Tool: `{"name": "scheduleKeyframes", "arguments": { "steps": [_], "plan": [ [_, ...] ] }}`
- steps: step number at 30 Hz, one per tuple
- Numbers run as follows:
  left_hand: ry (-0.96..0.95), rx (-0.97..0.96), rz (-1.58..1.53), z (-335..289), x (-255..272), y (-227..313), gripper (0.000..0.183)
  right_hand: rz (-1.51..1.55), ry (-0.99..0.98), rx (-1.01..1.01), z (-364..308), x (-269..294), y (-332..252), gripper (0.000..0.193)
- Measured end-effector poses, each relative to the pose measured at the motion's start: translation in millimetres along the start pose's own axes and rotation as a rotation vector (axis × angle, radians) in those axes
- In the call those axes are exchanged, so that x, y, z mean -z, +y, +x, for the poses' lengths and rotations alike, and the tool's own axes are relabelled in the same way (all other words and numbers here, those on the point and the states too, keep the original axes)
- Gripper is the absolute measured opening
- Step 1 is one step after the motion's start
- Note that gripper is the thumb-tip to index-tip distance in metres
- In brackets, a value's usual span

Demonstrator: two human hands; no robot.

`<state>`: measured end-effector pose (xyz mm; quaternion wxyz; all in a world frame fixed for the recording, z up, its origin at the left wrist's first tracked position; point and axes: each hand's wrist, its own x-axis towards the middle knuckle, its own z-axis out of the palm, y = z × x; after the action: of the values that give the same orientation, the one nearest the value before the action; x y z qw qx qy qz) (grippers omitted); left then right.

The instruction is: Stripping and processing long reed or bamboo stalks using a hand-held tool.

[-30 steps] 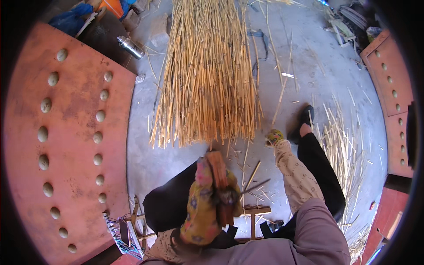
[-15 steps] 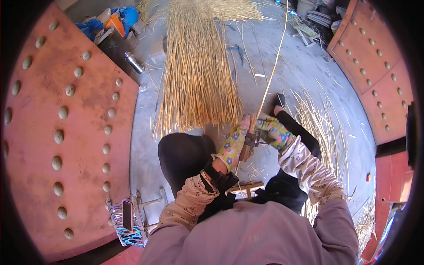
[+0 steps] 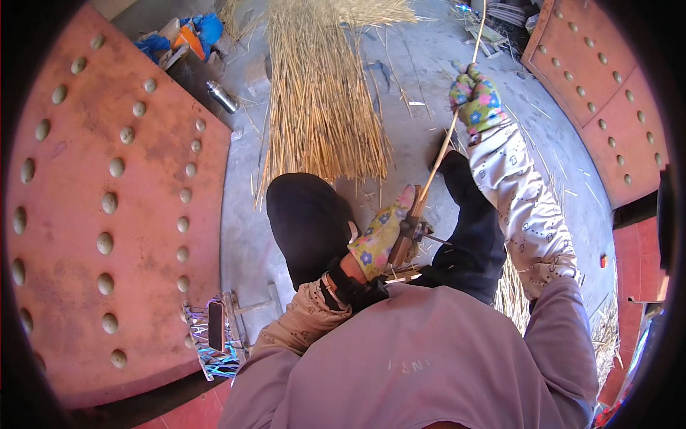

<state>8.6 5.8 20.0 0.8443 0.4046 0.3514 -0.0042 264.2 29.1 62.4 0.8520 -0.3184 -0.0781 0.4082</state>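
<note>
My left hand (image 3: 380,242), in a flowered glove, grips a small wooden block tool (image 3: 405,247) with metal fittings and a thin rod (image 3: 438,239) sticking out to its right. A long yellow reed stalk (image 3: 444,148) slants up and away from the tool's far end. Farther out along the stalk, my right hand (image 3: 476,101) is closed round it, its arm stretched forward. How the stalk sits in the tool is hidden. A large bundle of reed stalks (image 3: 321,114) lies on the floor ahead, its near ends close to my left knee.
Studded red doors (image 3: 128,207) stand on the left, another red door (image 3: 589,93) on the right. A metal flask (image 3: 222,97) is on the floor by the left door. Loose straw (image 3: 512,289) lies beside my right leg. A phone (image 3: 216,326) rests on a strapped stool (image 3: 232,336).
My right hand has moved from beside the tool far forward along the stalk and now grips it there. My left hand keeps hold of the tool, shifted slightly.
</note>
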Motion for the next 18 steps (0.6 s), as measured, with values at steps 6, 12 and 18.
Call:
{"name": "scheduleKeyframes", "arguments": {
  "steps": [6, 12, 18],
  "plan": [
    [0.041, -0.077, 0.109, -8, -7, 13, 0.049, 0.019, 0.063, -0.265, -57, 0, 63, 0.021],
    [0.076, -0.104, 0.044, 1, -15, 25, 0.050, 0.216, 0.005, -0.216, -12, -1, 38, 0.014],
    [0.257, -0.370, -0.076, 24, 4, 36, 0.045, -0.273, -0.202, -0.221, -37, -22, 87, 0.021]
  ]
}}
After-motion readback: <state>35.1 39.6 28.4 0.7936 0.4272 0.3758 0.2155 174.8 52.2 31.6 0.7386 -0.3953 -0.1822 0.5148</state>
